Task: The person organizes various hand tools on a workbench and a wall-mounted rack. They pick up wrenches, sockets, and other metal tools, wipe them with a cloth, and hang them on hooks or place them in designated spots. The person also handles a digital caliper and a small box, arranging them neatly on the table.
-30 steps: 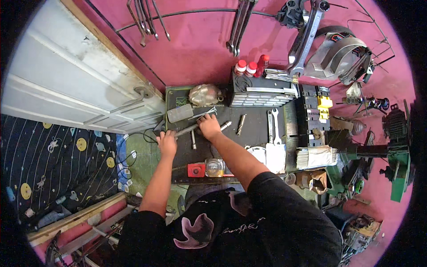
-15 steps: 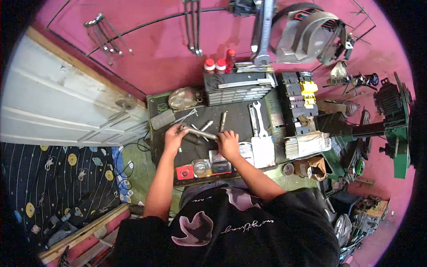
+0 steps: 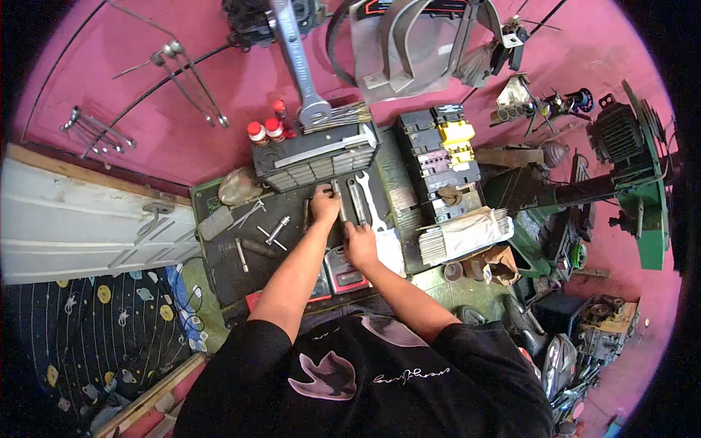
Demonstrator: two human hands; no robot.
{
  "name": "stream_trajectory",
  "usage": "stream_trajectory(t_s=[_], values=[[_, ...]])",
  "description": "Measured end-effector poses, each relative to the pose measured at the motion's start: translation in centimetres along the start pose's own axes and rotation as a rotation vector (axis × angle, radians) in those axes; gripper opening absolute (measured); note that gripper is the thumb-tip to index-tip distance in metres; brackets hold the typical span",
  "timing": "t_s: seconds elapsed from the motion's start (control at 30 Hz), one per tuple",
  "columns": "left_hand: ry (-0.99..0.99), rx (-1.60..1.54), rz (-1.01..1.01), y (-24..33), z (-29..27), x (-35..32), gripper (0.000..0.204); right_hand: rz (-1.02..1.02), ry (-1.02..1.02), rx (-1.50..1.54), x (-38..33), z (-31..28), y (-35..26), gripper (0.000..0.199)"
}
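A grey metal bar (image 3: 342,203) lies lengthwise on the dark bench mat (image 3: 219,274), just left of two spanners. My right hand (image 3: 361,247) is closed on its near end. Beside its far end, my left hand (image 3: 325,204) has curled fingers against the bar; part of the grip is hidden. The silver open-ended spanner (image 3: 370,201) and a narrower spanner (image 3: 355,198) rest side by side. Left of my forearms are a T-handled tool (image 3: 277,230), a short metal rod (image 3: 242,255), a dark cylinder (image 3: 259,248) and thin L-shaped keys (image 3: 252,212).
Behind the hands stands a dark drawer cabinet (image 3: 314,171) with red-capped bottles (image 3: 257,133). A large spanner (image 3: 296,58) hangs above it. Black and yellow parts (image 3: 438,160) line the right side. Red-edged cases (image 3: 345,271) sit near the front edge. A green machine (image 3: 650,219) stands far right.
My view has swung right. Both hands have moved right and away from me; the bar, earlier held crosswise between them, now points away from me beside the spanners.
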State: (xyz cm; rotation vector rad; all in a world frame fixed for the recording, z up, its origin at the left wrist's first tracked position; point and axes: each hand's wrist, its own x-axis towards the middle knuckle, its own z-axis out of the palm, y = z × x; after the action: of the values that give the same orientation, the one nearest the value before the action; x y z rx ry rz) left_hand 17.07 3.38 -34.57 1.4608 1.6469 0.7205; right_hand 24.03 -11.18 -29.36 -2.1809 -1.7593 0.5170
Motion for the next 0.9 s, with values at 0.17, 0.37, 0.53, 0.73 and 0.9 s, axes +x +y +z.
stream_trajectory(t_s=[0.17,0.37,0.53,0.73,0.9], values=[[0.016,0.065,0.043,0.3,1.0,0.0,0.034,-0.017,-0.076,-0.062,1.0,-0.2,0.8,0.041],[0.059,0.206,0.131,1.7,0.8,-1.3,0.033,-0.022,-0.191,-0.121,1.8,0.2,1.3,0.034],[0.027,0.245,0.067,1.8,0.5,-1.8,0.035,-0.109,-0.183,-0.158,1.9,-0.8,2.0,0.025],[0.030,0.318,0.001,1.6,0.1,-3.6,0.036,0.065,0.031,-0.098,3.0,-1.2,4.3,0.029],[0.053,0.327,0.129,1.4,0.3,-6.0,0.041,0.151,0.031,-0.103,4.6,0.9,4.9,0.027]])
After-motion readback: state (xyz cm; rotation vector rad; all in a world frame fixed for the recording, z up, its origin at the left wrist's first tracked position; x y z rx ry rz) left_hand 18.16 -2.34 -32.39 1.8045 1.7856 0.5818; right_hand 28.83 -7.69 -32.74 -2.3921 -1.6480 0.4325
